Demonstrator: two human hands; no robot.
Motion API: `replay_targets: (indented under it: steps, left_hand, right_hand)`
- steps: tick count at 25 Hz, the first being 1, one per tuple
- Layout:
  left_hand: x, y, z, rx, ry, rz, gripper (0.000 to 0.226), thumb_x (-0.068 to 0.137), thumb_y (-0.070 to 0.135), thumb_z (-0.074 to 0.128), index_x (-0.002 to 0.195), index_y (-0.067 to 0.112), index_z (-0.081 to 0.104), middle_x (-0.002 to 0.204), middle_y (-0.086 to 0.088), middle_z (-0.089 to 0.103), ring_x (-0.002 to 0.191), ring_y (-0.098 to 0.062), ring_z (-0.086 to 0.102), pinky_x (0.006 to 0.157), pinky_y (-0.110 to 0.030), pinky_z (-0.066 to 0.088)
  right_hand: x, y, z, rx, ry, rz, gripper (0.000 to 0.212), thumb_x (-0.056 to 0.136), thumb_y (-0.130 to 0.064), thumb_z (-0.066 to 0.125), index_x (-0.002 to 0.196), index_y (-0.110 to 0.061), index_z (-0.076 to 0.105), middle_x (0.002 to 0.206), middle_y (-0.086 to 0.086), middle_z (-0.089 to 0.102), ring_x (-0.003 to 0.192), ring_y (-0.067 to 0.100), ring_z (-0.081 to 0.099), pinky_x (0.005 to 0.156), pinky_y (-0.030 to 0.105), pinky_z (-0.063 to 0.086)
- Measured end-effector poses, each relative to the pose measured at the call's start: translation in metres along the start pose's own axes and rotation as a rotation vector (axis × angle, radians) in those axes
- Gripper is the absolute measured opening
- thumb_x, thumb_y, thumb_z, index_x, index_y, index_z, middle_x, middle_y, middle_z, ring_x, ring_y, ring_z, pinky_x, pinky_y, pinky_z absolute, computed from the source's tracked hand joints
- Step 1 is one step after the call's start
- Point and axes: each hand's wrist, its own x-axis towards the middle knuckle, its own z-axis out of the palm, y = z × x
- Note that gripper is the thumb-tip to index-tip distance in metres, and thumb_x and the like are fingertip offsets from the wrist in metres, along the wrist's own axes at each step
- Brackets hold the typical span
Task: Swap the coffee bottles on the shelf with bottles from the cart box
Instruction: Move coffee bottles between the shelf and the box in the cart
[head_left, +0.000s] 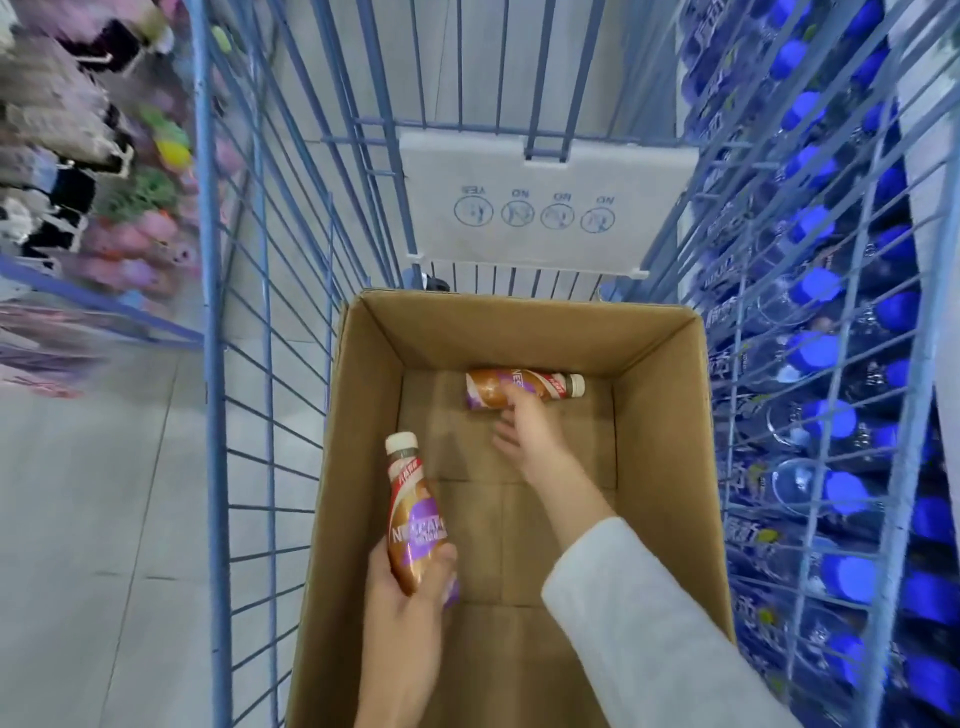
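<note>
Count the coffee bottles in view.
2. One coffee bottle is held in the left hand; the other bottle lies on the box floor, under the right hand.

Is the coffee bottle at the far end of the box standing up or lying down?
Lying down. The bottle rests on its side on the box floor, cap pointing right, right hand reaching it.

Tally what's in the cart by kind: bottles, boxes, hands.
Coffee bottles: 2, one held in the left hand at, one lying in the box at
Boxes: 1
Hands: 2, right hand
Total: 5
</note>
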Motion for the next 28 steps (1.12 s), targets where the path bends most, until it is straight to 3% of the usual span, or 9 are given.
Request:
replay_targets:
  steps: [3,4,7,9,13,17,21,24,28]
  left_hand:
    - [-0.005,-0.013,-0.009,-0.008,0.014,-0.061,0.066,0.083,0.029,0.077,0.141,0.02,0.045,0.12,-0.007,0.06,0.104,-0.023,0.06,0.083,-0.028,0.051]
    - [-0.004,-0.015,-0.011,-0.005,0.012,-0.077,0.071,0.082,0.032,0.078,0.142,0.02,0.043,0.122,-0.006,0.058,0.107,-0.024,0.058,0.089,-0.033,0.05]
    - [-0.001,-0.021,-0.015,-0.018,0.015,-0.093,0.075,0.08,0.035,0.078,0.143,0.021,0.042,0.123,-0.005,0.056,0.106,-0.022,0.057,0.087,-0.033,0.048]
    - [-0.004,-0.016,-0.017,-0.039,0.007,-0.071,0.076,0.076,0.035,0.079,0.142,0.02,0.044,0.118,-0.004,0.059,0.102,-0.02,0.059,0.077,-0.029,0.05]
    - [-0.034,0.004,-0.027,-0.109,-0.027,0.005,0.072,0.076,0.033,0.079,0.14,0.019,0.048,0.115,-0.004,0.063,0.1,-0.019,0.064,0.068,-0.023,0.05]
    - [-0.092,0.034,-0.041,-0.147,-0.072,0.066,0.073,0.07,0.042,0.076,0.135,0.023,0.05,0.116,-0.004,0.062,0.104,-0.021,0.064,0.081,-0.033,0.055]
    - [-0.15,0.065,-0.06,-0.176,-0.135,0.162,0.075,0.053,0.047,0.09,0.118,0.026,0.059,0.109,-0.003,0.069,0.105,-0.027,0.067,0.095,-0.05,0.054]
    - [-0.188,0.086,-0.075,-0.157,-0.263,0.278,0.065,0.05,0.052,0.085,0.109,0.031,0.066,0.104,0.0,0.073,0.102,-0.025,0.069,0.093,-0.05,0.055]
    - [-0.243,0.107,-0.099,-0.156,-0.479,0.418,0.042,0.062,0.039,0.079,0.102,0.028,0.071,0.101,-0.003,0.074,0.087,-0.016,0.07,0.079,-0.041,0.052]
  right_hand:
    - [0.066,0.012,0.026,0.113,0.077,0.041,0.107,0.05,-0.064,0.078,0.141,-0.02,0.043,0.125,0.008,0.063,0.108,0.03,0.063,0.094,0.043,0.052]
    - [0.074,0.015,0.031,0.146,0.118,0.042,0.114,0.041,-0.063,0.079,0.139,-0.019,0.043,0.123,0.009,0.064,0.105,0.032,0.064,0.094,0.046,0.053]
    - [0.062,0.016,0.036,0.289,0.206,-0.025,0.084,0.062,-0.041,0.084,0.133,-0.013,0.046,0.119,0.012,0.065,0.1,0.031,0.068,0.085,0.046,0.059]
    - [0.041,0.018,0.027,0.329,0.143,-0.027,0.062,0.077,-0.033,0.079,0.129,-0.014,0.05,0.116,0.011,0.065,0.1,0.027,0.069,0.072,0.039,0.06]
    - [-0.044,0.026,-0.011,0.337,-0.071,-0.045,0.028,0.09,-0.025,0.068,0.116,-0.016,0.064,0.107,0.008,0.071,0.098,0.022,0.069,0.084,0.038,0.058]
    - [-0.169,0.036,-0.049,0.466,-0.201,-0.076,0.04,0.093,-0.012,0.061,0.133,-0.008,0.059,0.117,0.01,0.07,0.087,0.015,0.073,0.064,0.027,0.058]
    - [-0.294,0.028,-0.075,0.461,-0.355,-0.173,0.048,0.069,-0.009,0.065,0.117,-0.006,0.063,0.096,0.007,0.072,0.079,0.017,0.071,0.062,0.033,0.058]
    - [-0.362,0.019,-0.091,0.403,-0.368,-0.296,0.042,0.063,-0.012,0.06,0.105,-0.01,0.063,0.085,0.004,0.072,0.072,0.014,0.069,0.057,0.028,0.053]
    - [-0.442,0.021,-0.105,0.458,-0.311,-0.452,0.036,0.06,-0.012,0.063,0.096,-0.012,0.062,0.076,-0.001,0.068,0.066,0.012,0.064,0.058,0.026,0.049]
